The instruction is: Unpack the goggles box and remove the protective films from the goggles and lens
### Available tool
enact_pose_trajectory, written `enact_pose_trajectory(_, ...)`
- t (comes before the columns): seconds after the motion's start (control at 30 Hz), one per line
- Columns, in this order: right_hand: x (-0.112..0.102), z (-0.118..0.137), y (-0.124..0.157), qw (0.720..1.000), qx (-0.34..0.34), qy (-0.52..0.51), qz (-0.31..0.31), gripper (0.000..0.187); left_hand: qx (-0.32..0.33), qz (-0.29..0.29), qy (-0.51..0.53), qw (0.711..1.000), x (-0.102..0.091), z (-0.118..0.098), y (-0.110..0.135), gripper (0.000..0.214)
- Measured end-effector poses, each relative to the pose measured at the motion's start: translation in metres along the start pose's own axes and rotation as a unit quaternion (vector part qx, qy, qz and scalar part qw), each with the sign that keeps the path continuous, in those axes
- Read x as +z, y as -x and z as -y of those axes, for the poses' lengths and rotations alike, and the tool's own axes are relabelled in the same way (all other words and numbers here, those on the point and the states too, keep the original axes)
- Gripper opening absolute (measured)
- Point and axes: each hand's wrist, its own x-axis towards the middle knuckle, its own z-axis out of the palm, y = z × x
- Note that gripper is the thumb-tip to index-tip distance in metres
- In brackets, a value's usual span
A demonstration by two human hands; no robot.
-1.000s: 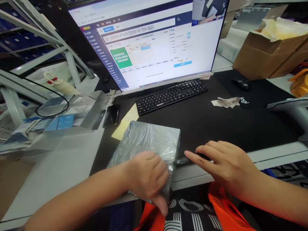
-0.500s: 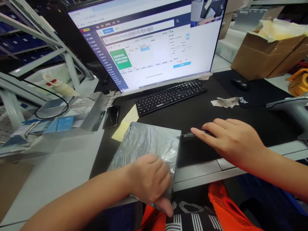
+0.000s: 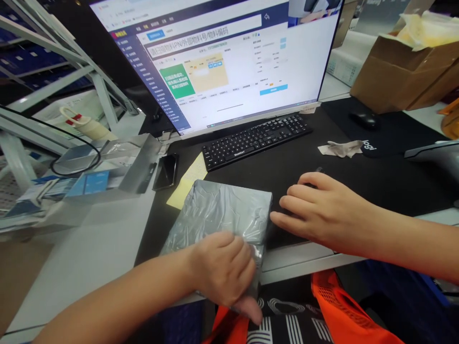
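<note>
A grey plastic-wrapped package (image 3: 222, 208), flat and boxy with a creased, shiny surface, lies on the black desk mat at the front edge of the desk. My left hand (image 3: 225, 270) is closed on its near right part, thumb pointing down past the edge. To the right of the package is my right hand (image 3: 311, 210), palm down with loosely bent fingers apart; the fingertips come close to the package's right edge, and whether they touch it is unclear. Just beyond these fingers a small dark object (image 3: 319, 169) shows on the mat, mostly hidden behind the hand.
Behind the package stand a black keyboard (image 3: 256, 141) and a lit monitor (image 3: 229, 71). Yellow paper (image 3: 184, 186) and a phone (image 3: 165, 172) lie to the left. A crumpled cloth (image 3: 340, 149), a mouse (image 3: 365, 119), a cardboard box (image 3: 394, 76) and a grey device (image 3: 435, 157) are to the right.
My right hand has moved left and nearer to the package, and the thin blade-like tool under its fingers no longer shows there. My left hand stays on the package. A yellowish panel has appeared on the monitor.
</note>
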Motion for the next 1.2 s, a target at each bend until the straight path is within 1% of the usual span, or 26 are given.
enact_pose_trajectory(0.1, 0.0, -0.007, -0.001, 0.999, -0.002, 0.049, -0.011, 0.027, 0.0, -0.003, -0.006, 1.0, -0.001, 0.001, 0.0, 0.064)
enact_pose_trajectory(0.2, 0.001, -0.019, 0.001, 0.993, 0.014, 0.109, -0.032, 0.031, 0.001, -0.01, 0.002, 1.0, 0.001, 0.001, 0.002, 0.06)
enact_pose_trajectory(0.27, 0.003, -0.026, 0.006, 0.99, 0.036, 0.127, -0.048, 0.032, -0.003, -0.026, 0.004, 1.0, 0.004, 0.0, 0.003, 0.05)
enact_pose_trajectory(0.3, 0.004, -0.028, 0.009, 0.989, 0.052, 0.123, -0.059, 0.032, -0.017, -0.031, 0.004, 0.999, 0.005, 0.0, 0.003, 0.043)
enact_pose_trajectory(0.33, 0.005, -0.029, 0.012, 0.989, 0.069, 0.112, -0.07, 0.032, -0.04, -0.031, 0.009, 0.999, 0.005, -0.001, 0.003, 0.036)
enact_pose_trajectory(0.37, 0.006, -0.029, 0.016, 0.988, 0.085, 0.096, -0.082, 0.032, -0.078, -0.026, 0.019, 0.996, 0.005, -0.001, 0.002, 0.029)
enact_pose_trajectory(0.4, 0.007, -0.028, 0.019, 0.988, 0.099, 0.078, -0.091, 0.031, -0.129, -0.012, 0.036, 0.991, 0.004, 0.0, 0.001, 0.021)
enact_pose_trajectory(0.43, 0.007, -0.027, 0.023, 0.987, 0.109, 0.061, -0.097, 0.031, -0.188, 0.013, 0.059, 0.98, 0.002, 0.0, 0.0, 0.01)
enact_pose_trajectory(0.47, 0.007, -0.025, 0.027, 0.987, 0.117, 0.047, -0.1, 0.032, -0.241, 0.041, 0.084, 0.966, 0.0, 0.001, -0.002, 0.005)
enact_pose_trajectory(0.5, 0.007, -0.024, 0.031, 0.986, 0.126, 0.035, -0.101, 0.032, -0.284, 0.07, 0.103, 0.951, -0.003, 0.002, -0.004, 0.017)
enact_pose_trajectory(0.53, 0.007, -0.022, 0.035, 0.985, 0.135, 0.024, -0.102, 0.033, -0.313, 0.101, 0.115, 0.937, -0.007, 0.003, -0.007, 0.027)
enact_pose_trajectory(0.57, 0.007, -0.02, 0.039, 0.985, 0.143, 0.012, -0.101, 0.033, -0.329, 0.133, 0.116, 0.928, -0.01, 0.004, -0.01, 0.033)
enact_pose_trajectory(0.6, 0.006, -0.019, 0.043, 0.984, 0.149, 0.0, -0.098, 0.035, -0.332, 0.16, 0.106, 0.924, -0.014, 0.005, -0.013, 0.034)
enact_pose_trajectory(0.67, 0.006, -0.016, 0.049, 0.983, 0.157, -0.022, -0.092, 0.036, -0.313, 0.197, 0.059, 0.927, -0.019, 0.006, -0.02, 0.029)
enact_pose_trajectory(0.73, 0.007, -0.013, 0.052, 0.983, 0.158, -0.037, -0.089, 0.037, -0.276, 0.206, 0.002, 0.939, -0.024, 0.005, -0.027, 0.02)
enact_pose_trajectory(0.83, 0.011, -0.009, 0.052, 0.983, 0.154, -0.054, -0.088, 0.038, -0.232, 0.175, -0.07, 0.954, -0.026, 0.0, -0.034, 0.021)
enact_pose_trajectory(0.9, 0.014, -0.007, 0.049, 0.984, 0.142, -0.057, -0.089, 0.038, -0.215, 0.165, -0.108, 0.957, -0.024, -0.005, -0.034, 0.02)
enact_pose_trajectory(0.97, 0.017, -0.005, 0.045, 0.986, 0.127, -0.052, -0.094, 0.035, -0.187, 0.14, -0.141, 0.962, -0.018, -0.01, -0.03, 0.019)
enact_pose_trajectory(1.1, 0.018, -0.003, 0.033, 0.989, 0.097, -0.037, -0.103, 0.031, -0.12, 0.058, -0.166, 0.977, -0.002, -0.017, -0.014, 0.019)
enact_pose_trajectory(1.2, 0.014, -0.004, 0.023, 0.991, 0.079, -0.028, -0.107, 0.029, -0.106, 0.035, -0.159, 0.981, 0.005, -0.018, -0.004, 0.018)
